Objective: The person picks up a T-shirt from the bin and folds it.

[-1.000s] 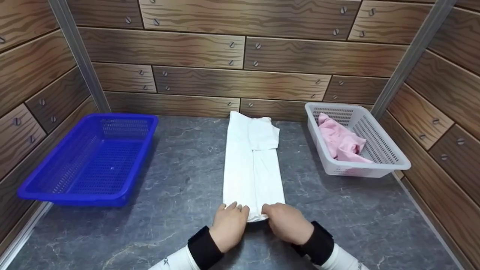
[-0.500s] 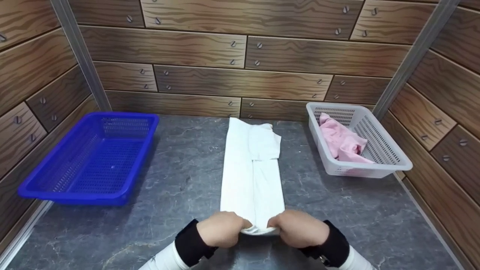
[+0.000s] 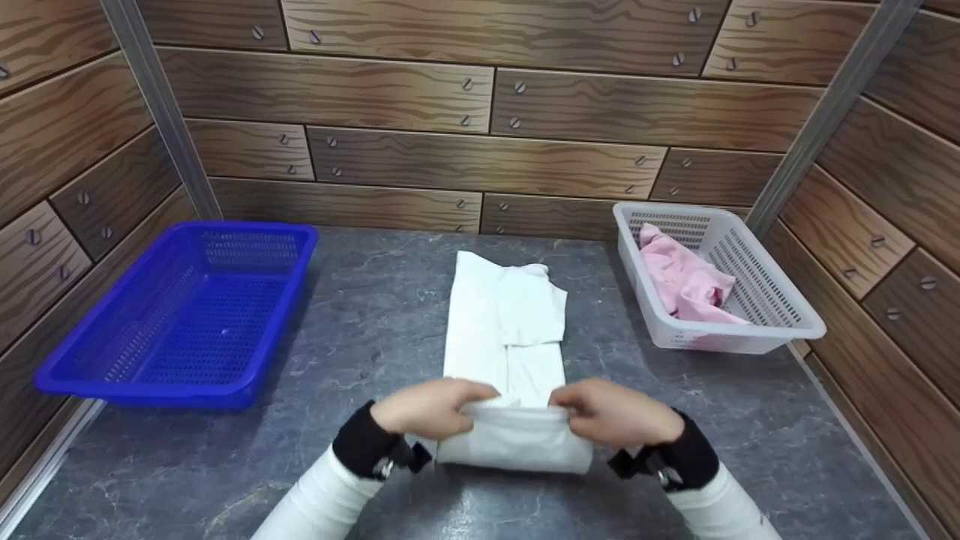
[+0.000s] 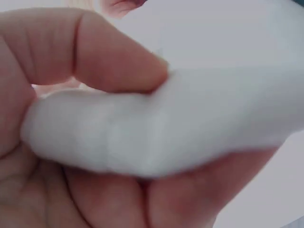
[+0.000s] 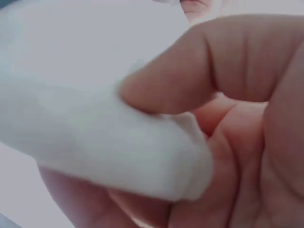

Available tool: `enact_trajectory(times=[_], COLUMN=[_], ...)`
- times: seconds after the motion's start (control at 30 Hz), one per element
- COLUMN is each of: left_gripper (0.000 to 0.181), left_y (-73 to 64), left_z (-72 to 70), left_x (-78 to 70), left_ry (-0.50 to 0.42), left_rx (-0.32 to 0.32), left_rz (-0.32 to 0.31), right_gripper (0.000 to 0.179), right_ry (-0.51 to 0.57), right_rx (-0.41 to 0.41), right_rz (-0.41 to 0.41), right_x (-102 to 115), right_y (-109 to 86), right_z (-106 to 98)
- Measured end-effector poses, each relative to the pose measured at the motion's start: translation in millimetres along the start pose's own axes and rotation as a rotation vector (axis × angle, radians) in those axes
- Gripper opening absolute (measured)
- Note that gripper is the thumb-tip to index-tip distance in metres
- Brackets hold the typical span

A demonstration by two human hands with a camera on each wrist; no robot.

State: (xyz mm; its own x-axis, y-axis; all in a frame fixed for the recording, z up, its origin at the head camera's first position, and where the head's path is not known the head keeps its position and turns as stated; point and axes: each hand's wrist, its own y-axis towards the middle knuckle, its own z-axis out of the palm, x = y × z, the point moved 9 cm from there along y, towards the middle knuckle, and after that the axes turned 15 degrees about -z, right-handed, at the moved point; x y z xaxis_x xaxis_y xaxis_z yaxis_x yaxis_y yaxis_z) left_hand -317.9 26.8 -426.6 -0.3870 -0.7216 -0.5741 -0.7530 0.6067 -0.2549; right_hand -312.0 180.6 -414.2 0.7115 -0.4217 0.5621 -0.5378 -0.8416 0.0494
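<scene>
You are pinching the upturned near end of the white cloth (image 3: 474, 322) between thumb and fingers, left hand (image 3: 431, 409) and right hand (image 3: 622, 412) gripping toward opposite sides. It is bending easily, so you are probably handling something light, soft and hardly fragile; two-sided holds should limit sagging. Its far part is lying on the gray tabletop (image 3: 367, 322), between the blue basket (image 3: 279, 319) and white basket (image 3: 776, 334).

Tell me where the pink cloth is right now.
In the head view, the pink cloth lies inside the white basket at the right, near the wood-patterned wall.
</scene>
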Motion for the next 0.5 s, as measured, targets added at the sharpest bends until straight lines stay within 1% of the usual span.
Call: enact_trajectory(times=[0.07,0.1,0.23,0.33,0.4,0.47,0.5], left_gripper=[0.053,0.056,0.063,0.065,0.065,0.065,0.064], left_y=[12.8,20.4,56.3,84.1,100.8,115.3,121.3], left_z=[-11.3,-16.5,-33.4,-42.6,-46.3,-48.7,-49.7], left_x=[6.9,10.6,25.6,42.2,54.8,67.8,74.2], left_ry=[-0.037,-0.057,-0.171,-0.289,-0.381,-0.462,-0.498], left_rx=[0.013,0.029,0.136,0.204,0.227,0.224,0.212], left_rz=[-0.030,-0.046,-0.096,-0.162,-0.224,-0.296,-0.329], right_gripper=[0.023,0.023,0.025,0.026,0.026,0.026,0.026], right_ry=[0.017,0.018,0.053,0.122,0.173,0.197,0.208], right_rx=[-0.003,0.001,0.043,0.059,0.057,0.044,0.039], right_rz=[0.033,0.039,0.056,0.083,0.126,0.185,0.214], right_x=[-15,-22,-55,-79,-96,-114,-123], right_y=[6.5,10.6,29.0,42.9,51.2,58.2,61.0], right_z=[-10,-15,-31,-38,-41,-43,-43])
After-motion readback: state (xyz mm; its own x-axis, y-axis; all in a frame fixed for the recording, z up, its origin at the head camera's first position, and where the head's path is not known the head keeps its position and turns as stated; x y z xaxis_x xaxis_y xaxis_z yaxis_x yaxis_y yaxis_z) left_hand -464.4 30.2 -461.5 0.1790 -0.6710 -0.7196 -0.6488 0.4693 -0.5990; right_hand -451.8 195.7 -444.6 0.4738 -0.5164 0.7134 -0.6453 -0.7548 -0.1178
